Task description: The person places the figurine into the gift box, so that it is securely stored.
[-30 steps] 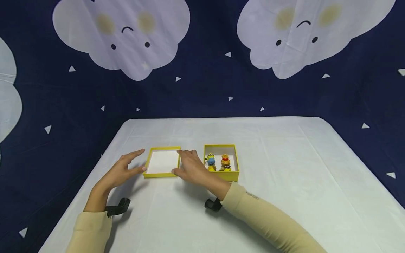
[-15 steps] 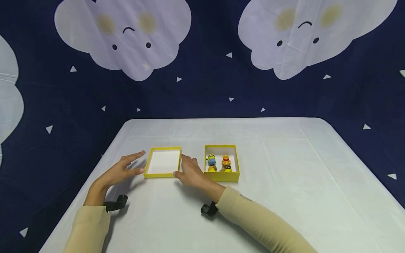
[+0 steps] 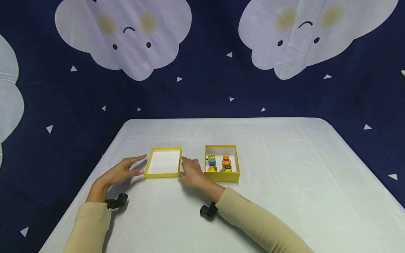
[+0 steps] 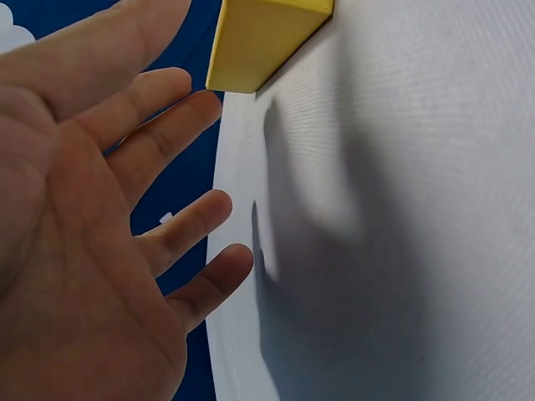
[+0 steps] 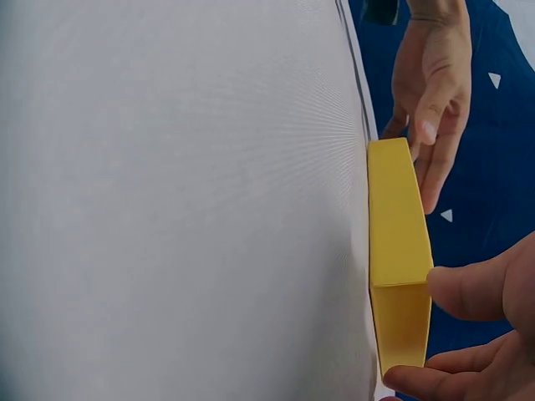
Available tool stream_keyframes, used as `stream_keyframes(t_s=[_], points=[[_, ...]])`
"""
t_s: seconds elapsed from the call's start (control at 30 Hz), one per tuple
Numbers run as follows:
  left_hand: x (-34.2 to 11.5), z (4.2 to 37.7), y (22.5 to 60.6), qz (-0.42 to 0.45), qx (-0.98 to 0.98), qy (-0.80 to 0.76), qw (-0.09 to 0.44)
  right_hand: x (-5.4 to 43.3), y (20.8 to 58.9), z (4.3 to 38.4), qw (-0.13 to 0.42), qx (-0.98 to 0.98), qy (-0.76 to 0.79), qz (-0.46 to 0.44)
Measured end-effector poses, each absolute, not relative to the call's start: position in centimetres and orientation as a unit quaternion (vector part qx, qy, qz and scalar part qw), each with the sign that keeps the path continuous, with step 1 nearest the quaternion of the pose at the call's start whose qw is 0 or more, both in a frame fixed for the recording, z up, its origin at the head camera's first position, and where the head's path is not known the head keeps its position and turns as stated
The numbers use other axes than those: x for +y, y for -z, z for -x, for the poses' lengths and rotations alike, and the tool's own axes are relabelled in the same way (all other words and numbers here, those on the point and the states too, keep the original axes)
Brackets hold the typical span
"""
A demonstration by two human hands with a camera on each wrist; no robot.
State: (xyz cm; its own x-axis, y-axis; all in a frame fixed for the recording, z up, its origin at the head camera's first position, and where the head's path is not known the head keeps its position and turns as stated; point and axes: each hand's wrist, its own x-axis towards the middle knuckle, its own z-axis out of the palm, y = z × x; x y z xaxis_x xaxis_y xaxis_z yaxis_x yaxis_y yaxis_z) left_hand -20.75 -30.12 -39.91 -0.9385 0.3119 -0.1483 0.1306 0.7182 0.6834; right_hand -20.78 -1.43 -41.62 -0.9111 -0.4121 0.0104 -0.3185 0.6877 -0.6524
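Note:
A shallow yellow box lid (image 3: pixel 164 162) lies with its white inside up on the white table. My left hand (image 3: pixel 120 171) is spread beside its left edge, fingers apart and nothing held; in the left wrist view the fingertips are close to the lid's yellow corner (image 4: pixel 267 38). On the other side, my right hand (image 3: pixel 192 173) has its fingers along the lid's right edge. From the right wrist, its thumb (image 5: pixel 472 291) touches the corner of the yellow lid (image 5: pixel 401 213) and a finger reaches the adjoining side. Neither hand's fingers curl round the lid.
Right of the lid stands a deeper yellow box (image 3: pixel 221 177), holding several small figures, among them a yellow-and-blue one (image 3: pixel 211 161) and an orange bear in red (image 3: pixel 226 161). A dark blue curtain (image 3: pixel 202 95) with clouds hangs behind the table (image 3: pixel 284 175).
My right hand has slid down and off the lid's front right corner, its thumb now at the right side. The left fingertips have dropped slightly beside the lid, which stays in place.

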Motion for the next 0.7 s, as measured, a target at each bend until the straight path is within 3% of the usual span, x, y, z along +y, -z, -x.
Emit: stream_keyframes(t_s=[0.7], points=[[-29.67, 20.56, 39.99, -0.085, 0.923, -0.334, 0.17, -1.78, 41.96, 20.72, 0.066, 0.923, 0.326, 0.193]])
